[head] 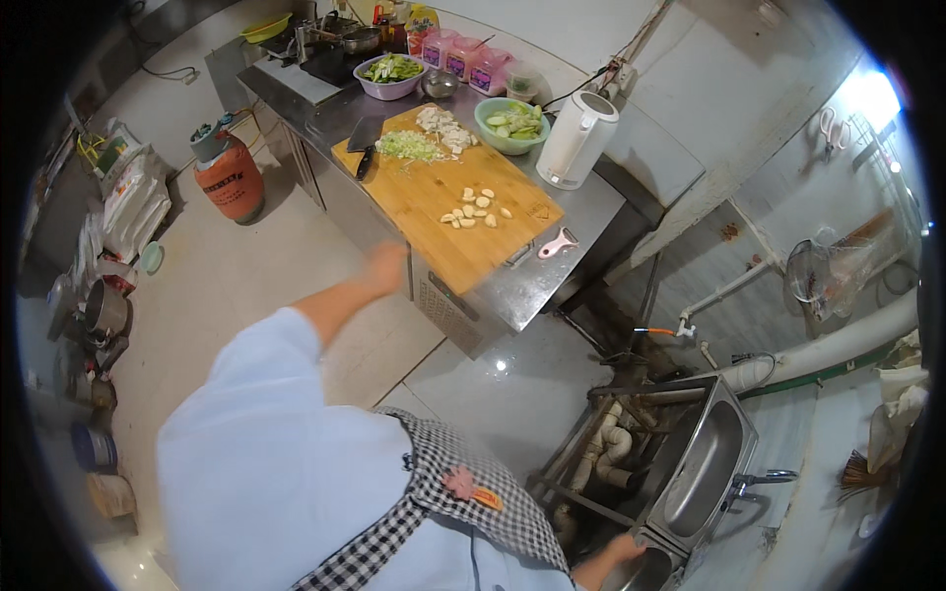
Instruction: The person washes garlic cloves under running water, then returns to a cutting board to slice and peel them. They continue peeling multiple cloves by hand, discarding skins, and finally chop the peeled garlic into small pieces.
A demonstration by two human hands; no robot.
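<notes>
My left hand (386, 267) is blurred, beside the near left edge of a wooden cutting board (480, 255). Low at the right, my right hand (627, 548) is at the edge of a sink basin (643, 572); whether it grips anything is unclear. Peeled garlic cloves (468, 216) lie on the board's near half. Farther back on it are chopped pale green vegetable (408, 145), white chopped pieces (447, 129) and a cleaver (366, 137) with a black handle. A pink peeler (558, 244) rests on the steel counter right of the board.
Behind the board stand a lilac basin of greens (388, 89), a green bowl of sliced vegetable (510, 148) and a white electric kettle (578, 140). A gas cylinder (230, 181) stands on the floor at left. A faucet (768, 478) is at the double steel sink (702, 473), lower right.
</notes>
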